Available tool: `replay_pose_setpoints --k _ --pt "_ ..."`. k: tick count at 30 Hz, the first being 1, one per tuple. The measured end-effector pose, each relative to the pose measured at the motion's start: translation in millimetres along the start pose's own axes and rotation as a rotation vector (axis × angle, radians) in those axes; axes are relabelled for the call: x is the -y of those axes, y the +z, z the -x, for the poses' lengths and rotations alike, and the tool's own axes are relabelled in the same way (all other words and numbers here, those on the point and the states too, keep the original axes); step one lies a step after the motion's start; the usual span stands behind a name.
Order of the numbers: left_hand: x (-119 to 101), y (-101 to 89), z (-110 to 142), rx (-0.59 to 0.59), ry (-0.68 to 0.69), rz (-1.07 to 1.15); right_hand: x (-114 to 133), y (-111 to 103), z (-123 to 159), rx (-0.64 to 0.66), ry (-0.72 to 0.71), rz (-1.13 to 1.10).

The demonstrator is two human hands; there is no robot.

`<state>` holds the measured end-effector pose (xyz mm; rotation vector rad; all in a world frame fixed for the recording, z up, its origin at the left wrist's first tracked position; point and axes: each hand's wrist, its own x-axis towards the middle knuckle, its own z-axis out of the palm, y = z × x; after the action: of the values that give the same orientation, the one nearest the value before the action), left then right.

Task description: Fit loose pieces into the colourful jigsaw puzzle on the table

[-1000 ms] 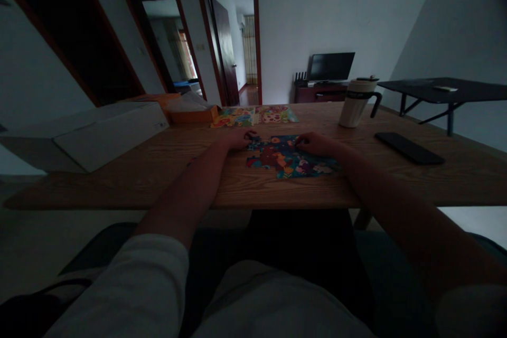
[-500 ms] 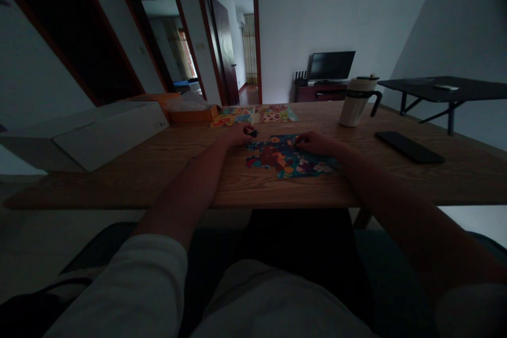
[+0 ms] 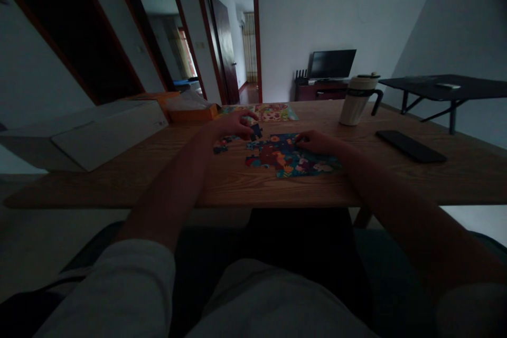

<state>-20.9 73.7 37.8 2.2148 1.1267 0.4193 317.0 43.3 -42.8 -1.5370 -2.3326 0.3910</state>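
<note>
Dark blue jigsaw piece (image 3: pixel 256 131), just above the top edge of the assembled jigsaw puzzle (image 3: pixel 293 157), appears pinched by the left hand's fingertips (image 3: pixel 249 128); the dim view makes the exact grip hard to read. Looks like thin, light, stiff card, probably easiest to hold by its edges, with the tabs likely to bend under rough handling. The right hand (image 3: pixel 317 142) rests on the puzzle's upper right part, fingers together and curled down; cannot tell if they hold a piece. Loose puzzle pieces (image 3: pixel 221 146) lie left of the puzzle. Versus the earlier frame, the left hand and its piece sit further left and up from the puzzle, and those loose pieces now show. Right hand about the same.
</note>
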Motion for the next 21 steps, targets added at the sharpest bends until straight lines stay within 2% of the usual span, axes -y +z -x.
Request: replay_pose_setpoints --k 2,4,6,8,10,15,21 --pt "-9 0.2 16 0.054 0.006 0.027 -1 0 0 0.0 0.009 0.001" --pt "-11 6.5 32 0.162 -0.013 0.063 -1 0 0 -0.008 0.019 0.01" --pt "-7 15.9 43 0.3 -0.052 0.119 -2 0 -1 -0.005 0.011 0.011" --pt "-1 24.6 49 0.386 -0.089 0.139 -4 1 -1 0.006 -0.001 0.003" --pt "4 29.8 50 0.396 -0.097 0.105 -5 1 -2 0.003 0.007 -0.002" --pt "3 30.2 48 0.309 -0.009 -0.052 -6 1 -1 -0.003 0.009 0.008" --pt "4 27.8 50 0.297 0.034 -0.033 -1 -1 0 0.003 0.009 0.019"
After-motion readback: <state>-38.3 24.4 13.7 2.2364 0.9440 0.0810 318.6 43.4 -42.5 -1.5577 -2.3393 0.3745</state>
